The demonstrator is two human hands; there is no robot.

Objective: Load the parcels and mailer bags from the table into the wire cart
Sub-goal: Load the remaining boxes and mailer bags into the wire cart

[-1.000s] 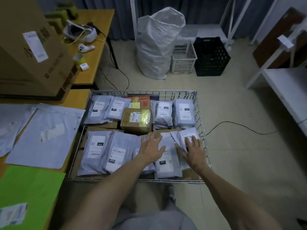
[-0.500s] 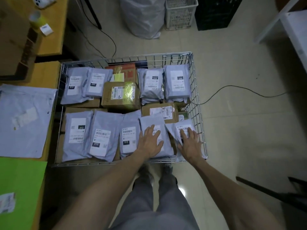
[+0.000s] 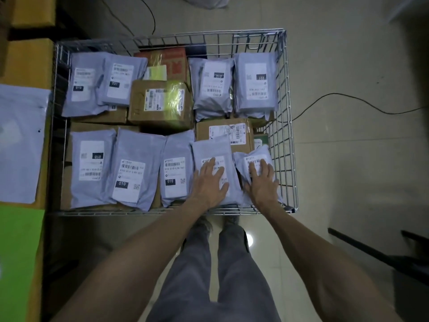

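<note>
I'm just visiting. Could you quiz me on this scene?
1. True or false: the left hand lies flat on a grey mailer bag in the wire cart.
2. The right hand presses a small mailer bag in which cart corner? A near right, B far left, C far right.
3. Fill in: a large grey mailer bag lies outside the cart, on the ____.
Key: 1 true; 2 A; 3 table.

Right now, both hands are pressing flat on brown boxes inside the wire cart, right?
Not boxes. The head view shows the left hand flat on one grey bag and the right hand on a smaller grey bag, inside the wire cart.
</note>
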